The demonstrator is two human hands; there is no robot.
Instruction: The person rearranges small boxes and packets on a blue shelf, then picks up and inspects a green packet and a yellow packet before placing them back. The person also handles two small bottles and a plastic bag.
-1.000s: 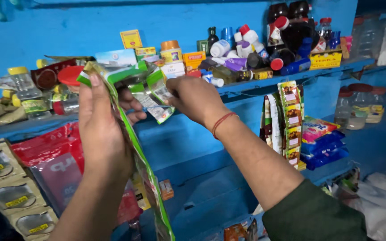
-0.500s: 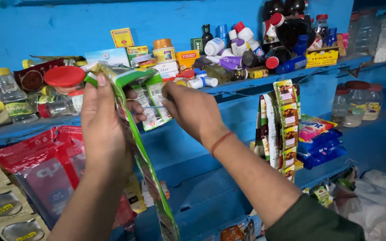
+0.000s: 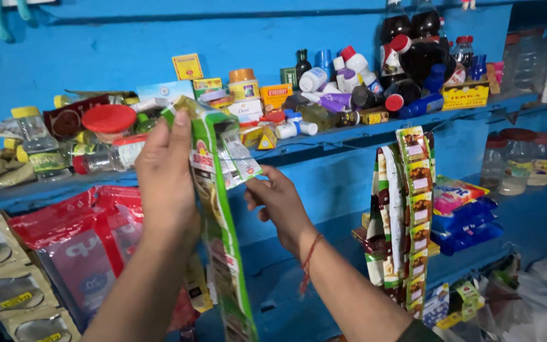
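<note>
The green sachet strip (image 3: pixel 220 209) hangs in front of the blue shelf (image 3: pixel 349 136), its long axis running almost straight down from just below the shelf's front edge to the bottom of the view. Your left hand (image 3: pixel 167 174) is clenched on the strip's top end, fingers wrapped round from the left, and bears its weight. Your right hand (image 3: pixel 278 201) sits just to the right of the strip, a little lower than the left, and pinches a single small sachet (image 3: pixel 240 155) that sticks out sideways from the strip's upper part. So the sachet lies up and to the left of your right hand, touching its fingertips, while the strip proper lies directly left of that hand. The right is the nearer hand to the loose sachet; the left is the nearer to the strip's top edge.

Right of the strip, and well apart from it, a second hanging strip (image 3: pixel 416 215) of brown and yellow sachets drops from the same shelf. Left of your strip, red foil packets (image 3: pixel 77 247) hang below the shelf. On the shelf above, a red-lidded jar (image 3: pixel 107 120) stands just left of the strip's top, with small boxes and bottles crowded to the right.
</note>
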